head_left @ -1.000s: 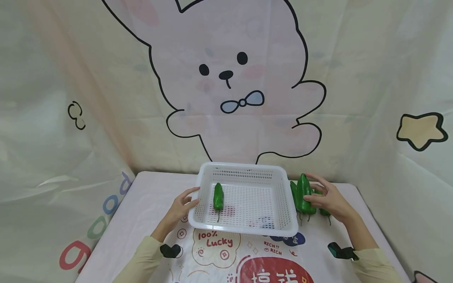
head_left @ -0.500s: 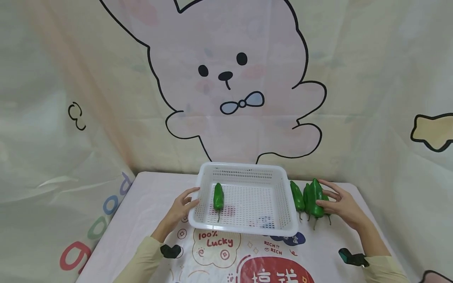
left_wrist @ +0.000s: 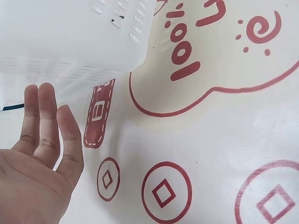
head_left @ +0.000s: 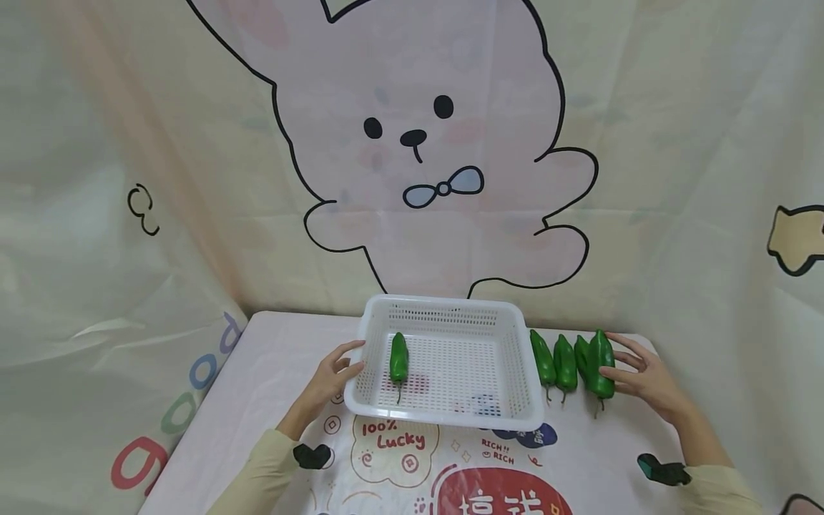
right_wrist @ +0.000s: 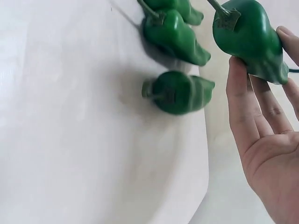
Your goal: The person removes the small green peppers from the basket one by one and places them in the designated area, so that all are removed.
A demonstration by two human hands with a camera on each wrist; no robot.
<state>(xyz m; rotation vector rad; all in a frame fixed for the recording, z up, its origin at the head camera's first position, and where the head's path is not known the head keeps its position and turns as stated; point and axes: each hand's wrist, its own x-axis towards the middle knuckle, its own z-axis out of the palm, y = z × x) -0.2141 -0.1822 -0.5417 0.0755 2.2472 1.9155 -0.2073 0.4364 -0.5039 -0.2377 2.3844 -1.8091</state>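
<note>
My right hand (head_left: 646,375) pinches a green pepper (head_left: 601,365) between its fingertips and thumb. In the right wrist view this held pepper (right_wrist: 247,35) is off the table, its stem pointing away from the palm. Three more green peppers lie in a row right of the basket: one by its wall (head_left: 543,357), one in the middle (head_left: 565,363), and one (right_wrist: 180,93) partly hidden behind the held pepper in the head view. My left hand (head_left: 330,373) touches the left side of the white plastic basket (head_left: 444,422) with nearly straight fingers (left_wrist: 47,107). A single pepper (head_left: 398,357) lies inside the basket, left of centre.
A white table (head_left: 290,336) with a printed cover bears everything. Behind it hangs a cloth backdrop (head_left: 418,236) with a cartoon animal. The table's far right corner lies close to my right hand.
My right hand has moved right with the held pepper, from beside the basket past the row, uncovering the peppers on the table. The left hand and basket have stayed put.
</note>
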